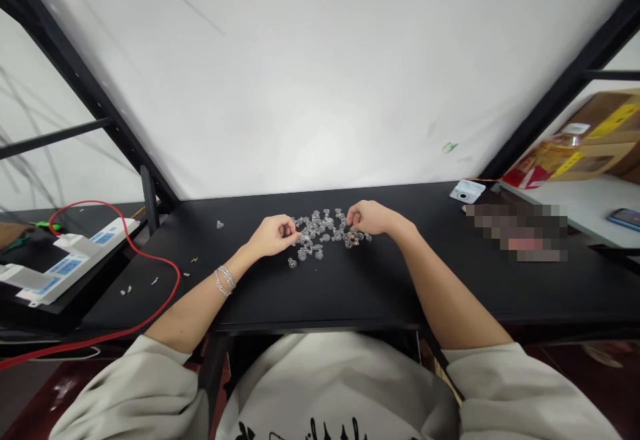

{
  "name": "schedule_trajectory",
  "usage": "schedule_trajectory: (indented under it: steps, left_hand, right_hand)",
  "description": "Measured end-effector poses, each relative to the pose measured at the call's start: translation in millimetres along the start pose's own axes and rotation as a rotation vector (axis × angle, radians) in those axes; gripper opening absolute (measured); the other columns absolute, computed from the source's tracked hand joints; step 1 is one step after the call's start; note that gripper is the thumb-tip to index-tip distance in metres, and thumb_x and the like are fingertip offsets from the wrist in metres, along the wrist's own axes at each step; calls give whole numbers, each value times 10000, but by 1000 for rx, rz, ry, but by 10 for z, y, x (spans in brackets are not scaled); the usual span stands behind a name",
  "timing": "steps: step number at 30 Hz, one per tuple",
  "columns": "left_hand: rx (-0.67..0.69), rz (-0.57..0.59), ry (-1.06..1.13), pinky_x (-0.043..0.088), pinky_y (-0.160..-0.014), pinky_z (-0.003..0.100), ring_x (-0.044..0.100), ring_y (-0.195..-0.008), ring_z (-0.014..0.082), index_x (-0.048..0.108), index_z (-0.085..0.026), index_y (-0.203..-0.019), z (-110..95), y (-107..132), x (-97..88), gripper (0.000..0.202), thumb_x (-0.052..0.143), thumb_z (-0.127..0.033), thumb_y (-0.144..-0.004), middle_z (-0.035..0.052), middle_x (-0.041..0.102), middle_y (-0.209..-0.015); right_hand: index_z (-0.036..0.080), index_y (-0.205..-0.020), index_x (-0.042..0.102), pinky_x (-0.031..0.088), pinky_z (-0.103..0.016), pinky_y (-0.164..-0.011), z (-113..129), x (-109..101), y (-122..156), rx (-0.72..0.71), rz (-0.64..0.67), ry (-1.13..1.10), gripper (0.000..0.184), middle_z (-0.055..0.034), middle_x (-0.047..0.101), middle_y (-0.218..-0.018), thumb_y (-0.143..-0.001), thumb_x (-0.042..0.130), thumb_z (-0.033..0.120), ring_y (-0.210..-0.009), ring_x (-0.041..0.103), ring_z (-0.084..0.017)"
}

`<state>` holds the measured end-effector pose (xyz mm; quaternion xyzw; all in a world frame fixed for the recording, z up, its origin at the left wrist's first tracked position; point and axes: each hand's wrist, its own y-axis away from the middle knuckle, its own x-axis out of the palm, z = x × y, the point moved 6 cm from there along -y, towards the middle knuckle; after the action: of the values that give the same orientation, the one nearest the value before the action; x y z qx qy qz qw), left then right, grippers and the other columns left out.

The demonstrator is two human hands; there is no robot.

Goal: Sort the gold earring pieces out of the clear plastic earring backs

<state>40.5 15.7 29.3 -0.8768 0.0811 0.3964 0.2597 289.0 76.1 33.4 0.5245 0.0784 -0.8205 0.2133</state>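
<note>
A loose cluster of small clear plastic pieces is spread over the black desk, directly between the fingers of both hands. The pieces are transparent and overlap, so their exact shape is hard to make out. The left hand is curled, with its fingers bent in against the cluster's left edge. The right hand is also curled, with its fingers bent over the cluster's right side. Whether a piece is gripped by either hand cannot be told, as the fingertips are hidden by the curled fingers and the pieces around them. A spot of orange-brown can be seen among the pieces just below the right fingers, but it cannot be identified. One stray clear piece lies well to the left of the left fingers, and silver bracelets are worn on the wrist behind them. Farther left are a red cable and a white power strip. Far to the right of the right fingers, a pixelated patch obscures part of the desk, and a cardboard box is cut off by the edge of the view.
</note>
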Motion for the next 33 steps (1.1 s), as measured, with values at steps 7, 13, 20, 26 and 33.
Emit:
schedule_trajectory:
  steps: [7,13,20,26,33]
  left_hand:
    - [7,-2,1,399,-550,213,473,-506,76,650,-150,-717,-8,11,-2,243,617,-344,-861,-10,605,-617]
    - [46,25,65,437,-573,208,528,-533,57,691,-164,-845,-14,5,32,121,681,-279,-808,21,677,-871]
    - [33,35,126,430,-541,199,549,-532,62,682,-160,-853,-46,10,37,164,697,-320,-822,32,702,-872]
    - [40,12,123,415,-534,200,523,-526,61,717,-163,-862,-29,4,28,206,697,-367,-837,31,703,-840]
    - [55,59,121,413,-542,204,515,-536,69,716,-161,-875,-27,11,62,231,663,-385,-866,30,688,-812]
  right_hand:
    - [167,-826,727,485,-228,-609,-42,69,-10,33,59,-23,189,-49,736,-817,-669,693,67,-716,678,-164]
    - [158,-881,700,505,-234,-676,372,49,40,-213,-179,-202,157,-44,711,-810,-744,722,232,-725,645,-139]
    - [153,-942,669,513,-259,-734,864,421,85,-448,-242,-363,161,-53,682,-886,-806,676,239,-744,620,-123]
    - [154,-922,678,503,-258,-735,837,463,64,-440,-229,-379,126,-46,666,-888,-805,674,201,-737,609,-116]
    - [160,-938,684,508,-267,-759,846,473,70,-466,-231,-410,133,-48,666,-907,-814,672,208,-756,619,-123]
